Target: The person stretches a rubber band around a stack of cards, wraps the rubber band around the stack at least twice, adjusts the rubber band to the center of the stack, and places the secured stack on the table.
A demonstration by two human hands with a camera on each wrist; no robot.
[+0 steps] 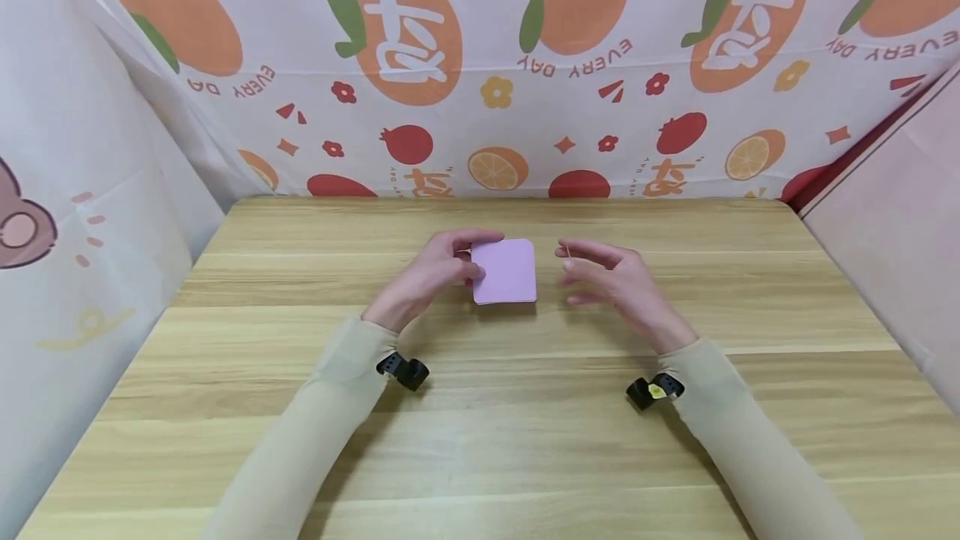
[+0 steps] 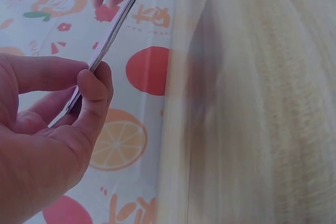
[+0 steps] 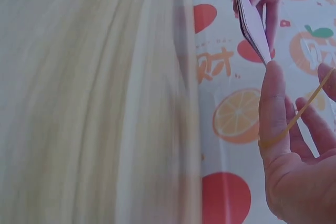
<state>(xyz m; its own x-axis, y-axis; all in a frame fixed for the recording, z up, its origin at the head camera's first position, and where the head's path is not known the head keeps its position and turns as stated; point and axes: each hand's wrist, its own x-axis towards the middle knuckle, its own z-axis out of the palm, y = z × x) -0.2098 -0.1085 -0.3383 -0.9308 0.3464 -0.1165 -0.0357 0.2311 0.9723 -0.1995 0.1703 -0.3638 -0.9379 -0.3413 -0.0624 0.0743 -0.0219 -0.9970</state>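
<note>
A thin stack of lilac square cards (image 1: 506, 272) with rounded corners is held up over the table, tilted, with its layered edge showing in both wrist views. My left hand (image 1: 437, 267) pinches the stack at its left edge, the thumb lying on the lilac face. To the right of the stack, a short gap away, my right hand (image 1: 611, 277) has its fingers spread apart. A thin yellow rubber band (image 3: 300, 113) is looped over one finger of that hand and stretches across to another. Nothing else is in the right hand.
The wood-grain table (image 1: 495, 432) reaches back to a fruit-print curtain (image 1: 480, 119). Pale cloth hangs at the left side (image 1: 112, 215), and a pale pink panel (image 1: 892, 215) stands at the right. Each wrist wears a small black camera (image 1: 408, 372).
</note>
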